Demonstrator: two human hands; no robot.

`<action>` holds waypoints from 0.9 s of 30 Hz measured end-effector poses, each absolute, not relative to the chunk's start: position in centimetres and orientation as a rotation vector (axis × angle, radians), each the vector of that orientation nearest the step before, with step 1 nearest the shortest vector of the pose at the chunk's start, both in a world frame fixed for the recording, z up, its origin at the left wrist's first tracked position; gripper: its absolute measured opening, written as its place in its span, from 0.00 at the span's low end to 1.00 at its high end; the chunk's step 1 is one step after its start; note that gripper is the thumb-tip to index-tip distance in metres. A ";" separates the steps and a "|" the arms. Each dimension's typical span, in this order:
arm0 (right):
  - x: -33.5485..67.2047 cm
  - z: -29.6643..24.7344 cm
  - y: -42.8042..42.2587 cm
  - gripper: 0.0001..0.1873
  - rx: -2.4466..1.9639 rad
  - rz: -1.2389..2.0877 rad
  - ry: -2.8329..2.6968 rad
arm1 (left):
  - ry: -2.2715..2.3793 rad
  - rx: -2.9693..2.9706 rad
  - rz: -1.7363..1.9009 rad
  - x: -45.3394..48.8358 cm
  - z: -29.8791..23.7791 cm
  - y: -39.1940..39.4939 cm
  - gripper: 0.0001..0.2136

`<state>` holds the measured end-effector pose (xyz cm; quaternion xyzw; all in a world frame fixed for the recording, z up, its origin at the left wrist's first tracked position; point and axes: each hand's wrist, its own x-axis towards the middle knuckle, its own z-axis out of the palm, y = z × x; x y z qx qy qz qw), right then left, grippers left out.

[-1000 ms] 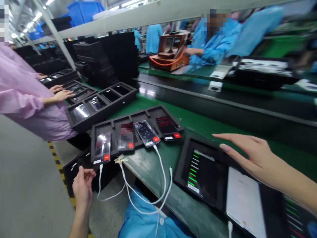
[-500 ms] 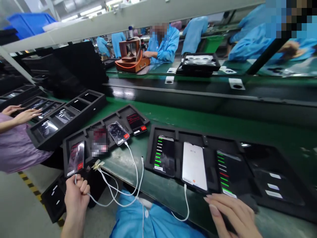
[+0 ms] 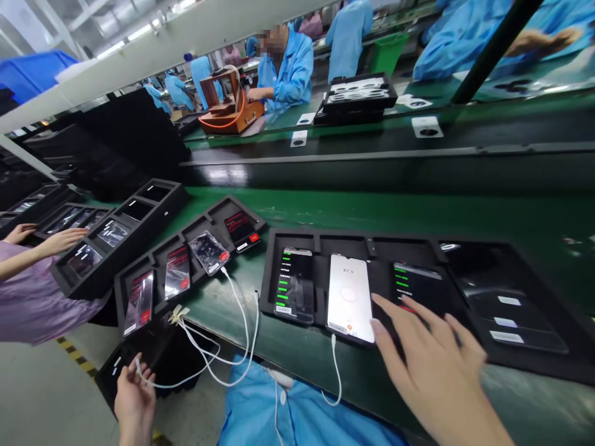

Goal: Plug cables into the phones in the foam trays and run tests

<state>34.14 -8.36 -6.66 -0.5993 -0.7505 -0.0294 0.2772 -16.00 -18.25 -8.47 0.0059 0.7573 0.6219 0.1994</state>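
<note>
My right hand reaches with spread fingers over the black foam tray in front of me, its fingertips by the phone with the white screen and over a dark phone with coloured lines. A third phone showing green lines lies at the tray's left. My left hand is low at the table's edge, fingers curled round a white cable. That cable's end hangs free below the left tray, which holds several phones with red stickers.
More black trays with phones lie to the left, where a person in a pink sleeve has both hands. A dark conveyor belt runs behind the green table. Workers in blue coats and a wooden fixture are beyond it.
My right hand moved forward from the tray's near edge onto the phones. My left hand dropped lower with the cable. The view shifted right and the white phone's screen now shows figures.
</note>
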 end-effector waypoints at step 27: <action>34.7 -4.1 -9.5 0.16 -1.357 0.118 -2.072 | 1.369 2.152 1.386 2.6 -1.6 -6.6 0.08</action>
